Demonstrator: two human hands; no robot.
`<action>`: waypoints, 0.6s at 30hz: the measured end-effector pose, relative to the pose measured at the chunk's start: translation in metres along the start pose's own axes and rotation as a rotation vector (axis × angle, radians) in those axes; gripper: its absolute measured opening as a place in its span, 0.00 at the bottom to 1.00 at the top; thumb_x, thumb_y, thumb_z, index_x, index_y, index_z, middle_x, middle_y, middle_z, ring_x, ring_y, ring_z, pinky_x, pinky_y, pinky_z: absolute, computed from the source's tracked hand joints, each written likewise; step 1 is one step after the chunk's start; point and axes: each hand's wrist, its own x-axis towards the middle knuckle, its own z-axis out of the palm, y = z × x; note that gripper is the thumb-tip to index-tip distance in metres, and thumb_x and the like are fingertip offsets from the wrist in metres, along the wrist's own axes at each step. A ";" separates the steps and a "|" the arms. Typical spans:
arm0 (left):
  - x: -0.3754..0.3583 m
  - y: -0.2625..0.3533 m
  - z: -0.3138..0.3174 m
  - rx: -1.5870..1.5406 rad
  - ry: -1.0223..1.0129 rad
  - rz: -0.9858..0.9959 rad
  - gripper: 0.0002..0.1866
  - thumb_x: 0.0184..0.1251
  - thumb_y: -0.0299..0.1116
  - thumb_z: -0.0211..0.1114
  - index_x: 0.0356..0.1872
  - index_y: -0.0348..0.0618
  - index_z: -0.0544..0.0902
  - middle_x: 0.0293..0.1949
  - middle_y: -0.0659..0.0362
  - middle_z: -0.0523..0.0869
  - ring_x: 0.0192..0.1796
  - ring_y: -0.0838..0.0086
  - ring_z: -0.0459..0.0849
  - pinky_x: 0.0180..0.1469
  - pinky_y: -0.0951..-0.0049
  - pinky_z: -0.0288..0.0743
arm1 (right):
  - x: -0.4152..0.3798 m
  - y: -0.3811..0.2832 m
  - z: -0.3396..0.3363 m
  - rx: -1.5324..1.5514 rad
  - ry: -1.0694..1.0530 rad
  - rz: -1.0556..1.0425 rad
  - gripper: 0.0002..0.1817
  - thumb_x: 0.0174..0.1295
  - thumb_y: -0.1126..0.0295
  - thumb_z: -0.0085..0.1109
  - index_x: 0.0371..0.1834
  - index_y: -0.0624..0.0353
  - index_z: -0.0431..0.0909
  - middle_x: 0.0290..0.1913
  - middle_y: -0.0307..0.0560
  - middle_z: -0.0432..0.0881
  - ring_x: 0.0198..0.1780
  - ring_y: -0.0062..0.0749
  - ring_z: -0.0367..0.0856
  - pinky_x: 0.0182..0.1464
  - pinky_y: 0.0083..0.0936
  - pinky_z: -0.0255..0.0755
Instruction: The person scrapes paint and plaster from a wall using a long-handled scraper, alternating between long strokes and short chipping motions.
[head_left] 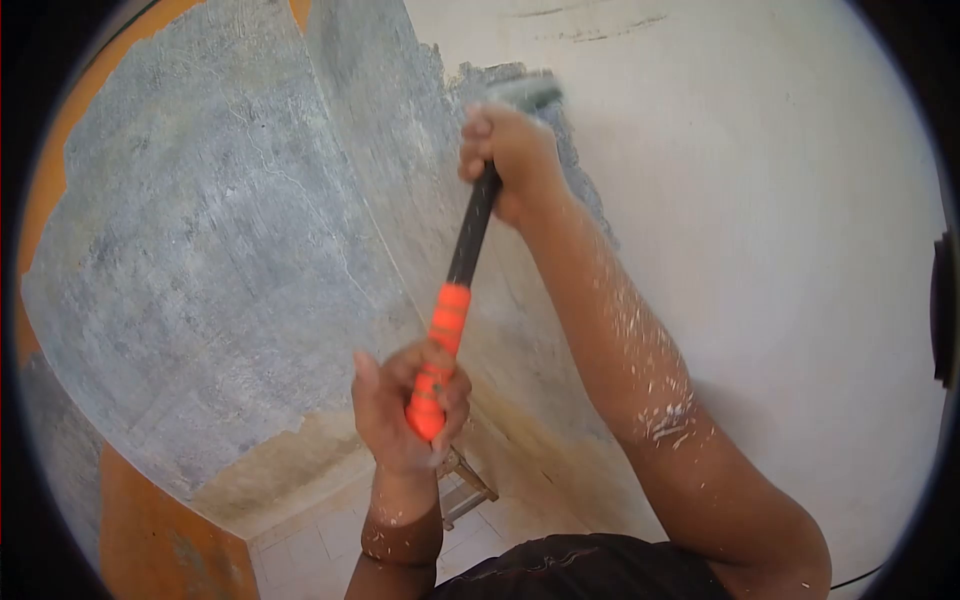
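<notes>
A long tool (472, 235) with a black shaft and an orange grip slants up across the middle. Around the orange grip, low on the tool, my left hand (410, 405) is wrapped, its thumb raised. My right hand (510, 155) grips the black shaft near the top. Just above it, the blurred greenish-grey head (530, 92) is at the wall, by the ragged edge between bare grey surface (400, 110) and white coating (740, 200). Pale flakes dot my right forearm.
Left of the corner is another wall with a large grey patch (220, 260) and orange paint (160, 520). A wooden stool (470, 485) stands on the tiled floor (300, 555) below. A dark object (943, 310) is at the right edge.
</notes>
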 end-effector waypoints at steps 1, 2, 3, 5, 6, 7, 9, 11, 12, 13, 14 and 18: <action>-0.010 -0.007 -0.008 0.000 -0.007 0.007 0.35 0.64 0.64 0.35 0.32 0.38 0.76 0.19 0.53 0.73 0.07 0.76 0.61 0.08 0.82 0.55 | -0.015 0.002 -0.005 -0.003 -0.008 -0.005 0.03 0.58 0.74 0.47 0.28 0.58 0.66 0.20 0.33 0.64 0.15 0.16 0.59 0.19 0.15 0.58; -0.021 -0.017 -0.022 0.017 -0.057 -0.011 0.35 0.64 0.64 0.36 0.32 0.37 0.76 0.19 0.52 0.73 0.07 0.76 0.62 0.08 0.82 0.56 | -0.032 0.004 -0.011 -0.053 0.077 0.035 0.03 0.58 0.73 0.47 0.28 0.58 0.66 0.20 0.33 0.63 0.16 0.15 0.59 0.19 0.15 0.58; -0.021 -0.025 -0.033 0.036 -0.109 -0.032 0.36 0.64 0.64 0.37 0.32 0.37 0.77 0.18 0.51 0.73 0.07 0.76 0.62 0.08 0.83 0.56 | -0.039 0.002 -0.015 -0.102 0.163 0.074 0.03 0.58 0.73 0.47 0.28 0.58 0.66 0.20 0.33 0.63 0.16 0.15 0.60 0.19 0.15 0.58; -0.010 -0.035 -0.046 -0.033 -0.061 -0.032 0.36 0.63 0.64 0.37 0.32 0.36 0.77 0.18 0.51 0.73 0.07 0.76 0.62 0.08 0.83 0.56 | -0.034 0.000 -0.020 -0.122 0.136 0.066 0.03 0.58 0.73 0.47 0.27 0.57 0.66 0.20 0.33 0.62 0.17 0.15 0.60 0.20 0.16 0.59; -0.011 -0.035 -0.049 -0.097 0.002 -0.042 0.37 0.63 0.64 0.37 0.32 0.35 0.77 0.18 0.50 0.74 0.07 0.76 0.63 0.08 0.83 0.56 | -0.034 0.003 -0.021 -0.132 0.118 0.071 0.04 0.58 0.73 0.47 0.27 0.57 0.66 0.20 0.33 0.62 0.17 0.16 0.60 0.20 0.16 0.59; -0.010 -0.023 -0.047 -0.094 0.013 -0.052 0.37 0.63 0.64 0.37 0.32 0.35 0.77 0.18 0.50 0.74 0.07 0.76 0.63 0.08 0.83 0.56 | -0.031 0.004 -0.019 -0.125 0.129 0.079 0.04 0.58 0.73 0.47 0.27 0.57 0.66 0.20 0.33 0.62 0.17 0.16 0.60 0.20 0.16 0.59; -0.002 0.009 -0.038 -0.098 -0.050 0.039 0.36 0.63 0.63 0.37 0.30 0.34 0.77 0.19 0.49 0.74 0.08 0.76 0.63 0.08 0.83 0.57 | -0.022 0.005 -0.007 -0.020 0.116 0.074 0.05 0.57 0.72 0.48 0.26 0.55 0.65 0.19 0.33 0.62 0.17 0.16 0.60 0.19 0.17 0.59; -0.003 0.016 -0.033 -0.074 -0.020 0.060 0.35 0.64 0.62 0.38 0.32 0.34 0.76 0.19 0.49 0.75 0.08 0.76 0.63 0.08 0.83 0.57 | -0.021 0.011 -0.002 -0.002 0.131 0.050 0.06 0.58 0.71 0.49 0.25 0.53 0.64 0.19 0.32 0.62 0.17 0.15 0.59 0.19 0.17 0.58; -0.005 0.017 -0.034 -0.045 0.004 0.080 0.34 0.64 0.61 0.39 0.33 0.34 0.76 0.19 0.48 0.75 0.08 0.76 0.63 0.09 0.84 0.57 | -0.021 0.013 -0.006 0.031 0.116 0.037 0.06 0.59 0.70 0.49 0.25 0.52 0.64 0.19 0.31 0.61 0.17 0.15 0.59 0.19 0.17 0.58; -0.011 0.008 -0.034 -0.051 0.020 0.095 0.34 0.64 0.61 0.39 0.33 0.34 0.76 0.19 0.48 0.75 0.08 0.76 0.63 0.09 0.84 0.57 | -0.022 0.013 -0.009 0.065 0.100 0.026 0.07 0.59 0.70 0.49 0.25 0.51 0.64 0.19 0.30 0.61 0.16 0.14 0.59 0.19 0.17 0.58; -0.018 -0.009 -0.035 0.069 0.027 0.109 0.29 0.65 0.56 0.42 0.35 0.35 0.75 0.19 0.49 0.74 0.08 0.77 0.63 0.09 0.84 0.56 | -0.025 0.013 -0.013 0.008 0.121 0.046 0.06 0.60 0.70 0.49 0.26 0.51 0.64 0.19 0.29 0.61 0.16 0.13 0.59 0.18 0.16 0.59; -0.023 -0.043 -0.040 0.183 0.059 0.054 0.17 0.63 0.46 0.53 0.37 0.40 0.74 0.21 0.51 0.75 0.10 0.82 0.61 0.12 0.86 0.53 | -0.030 0.020 -0.035 -0.146 0.092 0.098 0.07 0.61 0.69 0.47 0.25 0.52 0.64 0.18 0.29 0.61 0.16 0.11 0.59 0.18 0.13 0.59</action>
